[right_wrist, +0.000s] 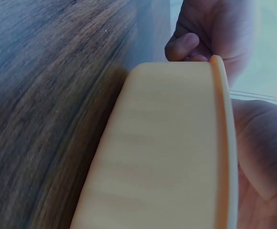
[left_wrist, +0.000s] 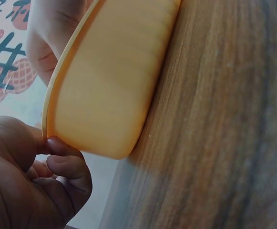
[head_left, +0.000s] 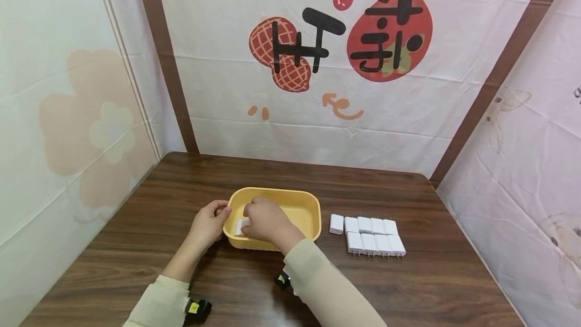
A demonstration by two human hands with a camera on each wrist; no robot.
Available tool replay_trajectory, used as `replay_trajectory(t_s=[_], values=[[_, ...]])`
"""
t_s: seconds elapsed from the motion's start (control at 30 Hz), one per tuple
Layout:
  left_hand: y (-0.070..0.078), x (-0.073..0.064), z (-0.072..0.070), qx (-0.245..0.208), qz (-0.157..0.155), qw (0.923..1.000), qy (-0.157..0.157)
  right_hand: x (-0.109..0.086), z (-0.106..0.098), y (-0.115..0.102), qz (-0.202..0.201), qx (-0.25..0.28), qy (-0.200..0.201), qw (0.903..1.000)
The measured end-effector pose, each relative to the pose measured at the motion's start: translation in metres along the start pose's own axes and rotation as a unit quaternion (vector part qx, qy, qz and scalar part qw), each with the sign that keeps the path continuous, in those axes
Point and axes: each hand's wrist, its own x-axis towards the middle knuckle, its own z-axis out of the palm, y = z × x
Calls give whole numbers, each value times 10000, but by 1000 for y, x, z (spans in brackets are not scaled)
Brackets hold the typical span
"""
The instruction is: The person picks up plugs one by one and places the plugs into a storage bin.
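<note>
Wood-grain table [head_left: 431, 276] | left hand [head_left: 208, 223] pinching rounded yellow tub [head_left: 303, 218] | right hand [head_left: 269, 220] inside, grip unclear

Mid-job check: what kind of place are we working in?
Probably a makeshift indoor work booth: creased printed sheets hang on three sides of a wood-grain table, where a yellow bin and pronged white plugs sit. What lies beyond the sheets isn't visible.

watching remotely, i am reading yellow tub [left_wrist: 109, 76] as smooth, satiny plastic; white plug blocks [head_left: 368, 242] are showing smooth plastic, prongs [head_left: 353, 254] looking metallic; tabletop [head_left: 431, 276] is showing wood grain, faintly glossy; backdrop [head_left: 218, 90] is looking like creased cloth.
</note>
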Motion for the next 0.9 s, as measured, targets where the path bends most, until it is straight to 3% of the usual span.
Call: replay_trajectory(t_s=[0.9], values=[[0,1,0,36,-37,10000,21,-18,-7,0,-175,-111,469,9987]])
